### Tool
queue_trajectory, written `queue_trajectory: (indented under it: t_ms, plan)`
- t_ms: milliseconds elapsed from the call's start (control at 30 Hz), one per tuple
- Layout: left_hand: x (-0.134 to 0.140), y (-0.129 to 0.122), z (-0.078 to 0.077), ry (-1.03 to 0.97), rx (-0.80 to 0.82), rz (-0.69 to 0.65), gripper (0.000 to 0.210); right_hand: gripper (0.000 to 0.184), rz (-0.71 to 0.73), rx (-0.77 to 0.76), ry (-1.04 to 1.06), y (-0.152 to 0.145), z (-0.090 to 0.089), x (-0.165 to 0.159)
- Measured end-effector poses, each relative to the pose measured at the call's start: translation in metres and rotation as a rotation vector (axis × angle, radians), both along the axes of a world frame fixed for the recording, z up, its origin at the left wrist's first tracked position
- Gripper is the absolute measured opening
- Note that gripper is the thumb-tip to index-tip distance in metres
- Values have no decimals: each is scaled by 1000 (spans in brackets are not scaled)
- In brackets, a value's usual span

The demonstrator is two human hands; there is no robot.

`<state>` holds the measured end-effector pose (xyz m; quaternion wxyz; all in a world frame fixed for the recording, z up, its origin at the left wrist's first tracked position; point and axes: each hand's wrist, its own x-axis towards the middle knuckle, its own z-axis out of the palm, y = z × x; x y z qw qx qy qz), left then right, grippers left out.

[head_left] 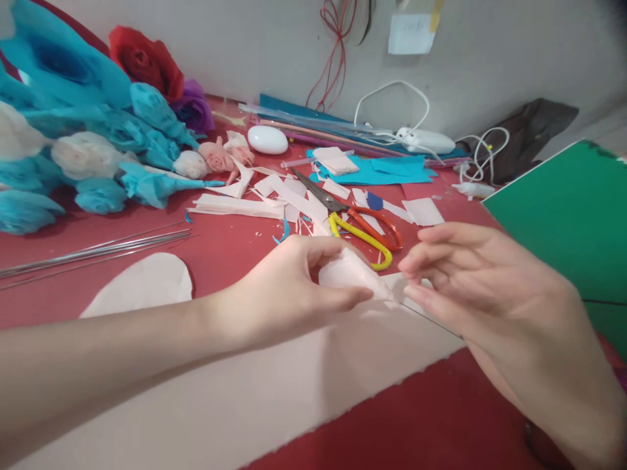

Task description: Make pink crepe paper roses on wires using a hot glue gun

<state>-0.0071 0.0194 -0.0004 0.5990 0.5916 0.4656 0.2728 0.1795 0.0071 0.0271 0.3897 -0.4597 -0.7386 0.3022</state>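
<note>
My left hand is closed around a pale pink crepe-paper flower bud, its narrow end pointing right. A thin wire stem runs from that end down to the right, passing behind my right hand. My right hand hovers beside the tip of the bud, fingers curved and the thumb apart from them; nothing clear shows in its grasp. Under both hands lies a long pale pink paper sheet. Just beyond the bud rest scissors with one yellow and one red handle, blades apart.
Paper scraps litter the red table. Blue, white and red paper flowers crowd the left, above metal wires and a rounded pink paper piece. A green board stands right; a white power strip lies behind.
</note>
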Motion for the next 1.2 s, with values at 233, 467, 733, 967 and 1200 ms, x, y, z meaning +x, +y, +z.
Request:
queue_trajectory:
  t_ms: [233,467,733,967,1200]
  plan:
    - [-1,-1,0,-15,6,-3,14,18,-140,-3,-62,4,1,0]
    - [0,-1,1,8,-6,3,14,16,-126,-223,130,13,-4,9]
    - [1,-2,1,-1,-50,11,15,14,-9,-535,367,25,-9,8]
    - [-1,-2,0,19,-31,-7,19,18,13,-590,408,29,-11,10]
    - [-2,-3,0,32,-24,-9,21,23,2,-562,374,31,-14,13]
